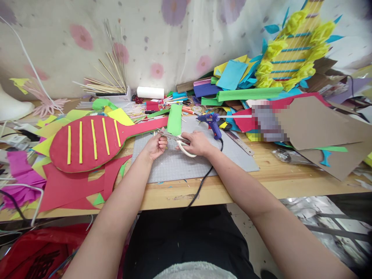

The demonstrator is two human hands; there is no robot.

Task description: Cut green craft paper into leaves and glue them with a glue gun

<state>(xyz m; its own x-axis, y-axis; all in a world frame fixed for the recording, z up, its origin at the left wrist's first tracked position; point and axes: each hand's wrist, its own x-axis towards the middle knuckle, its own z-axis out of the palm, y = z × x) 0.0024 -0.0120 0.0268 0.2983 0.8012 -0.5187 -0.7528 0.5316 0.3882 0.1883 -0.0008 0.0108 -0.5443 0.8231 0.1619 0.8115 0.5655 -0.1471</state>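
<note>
My right hand [198, 142] is closed round the white handles of a pair of scissors [178, 140], whose metal blades point left over the grey cutting mat [174, 164]. My left hand [156, 145] is pinched on a thin pale stick or strip at the blade tips; I cannot make out what it is. Just beyond the hands lies a green paper strip [174, 119]. A red paddle-shaped cutout [93, 143] with yellow stripes lies to the left, its handle reaching toward my left hand.
A blue glue gun [211, 122] rests behind my right hand, its black cord [203, 182] running over the table edge. Brown cardboard sheets [319, 131] lie at right, coloured paper piles at the back, red and magenta offcuts [69, 186] at left, a metal ruler [240, 142] nearby.
</note>
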